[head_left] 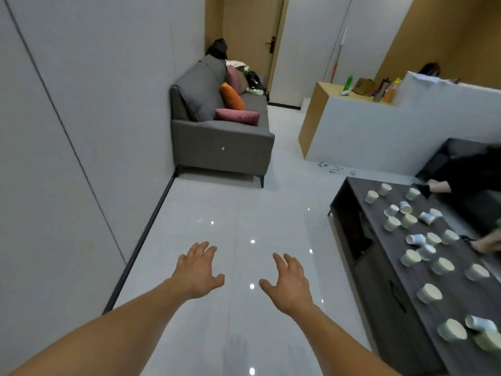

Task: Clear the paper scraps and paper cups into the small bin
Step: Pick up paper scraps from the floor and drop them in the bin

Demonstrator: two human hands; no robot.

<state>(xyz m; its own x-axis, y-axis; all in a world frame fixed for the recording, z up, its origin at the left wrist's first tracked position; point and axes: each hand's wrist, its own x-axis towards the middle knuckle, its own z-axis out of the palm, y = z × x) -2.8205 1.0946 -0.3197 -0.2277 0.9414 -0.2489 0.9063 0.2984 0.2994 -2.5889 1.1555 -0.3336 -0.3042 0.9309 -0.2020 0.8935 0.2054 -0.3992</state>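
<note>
Several white paper cups [429, 293] stand or lie tipped over on a dark low table [379, 270] at the right. Small paper scraps [332, 167] lie on the floor by the base of the white counter. My left hand [196, 270] and my right hand [290, 284] are stretched out over the glossy white floor, fingers spread, holding nothing. Both hands are well left of the table and apart from the cups. No small bin is in view.
A grey sofa [217, 131] with pink and orange cushions stands against the left wall. A white and wood counter [379, 126] with bottles is at the back right. A person's legs and feet [488, 244] rest beyond the table on a dark sofa.
</note>
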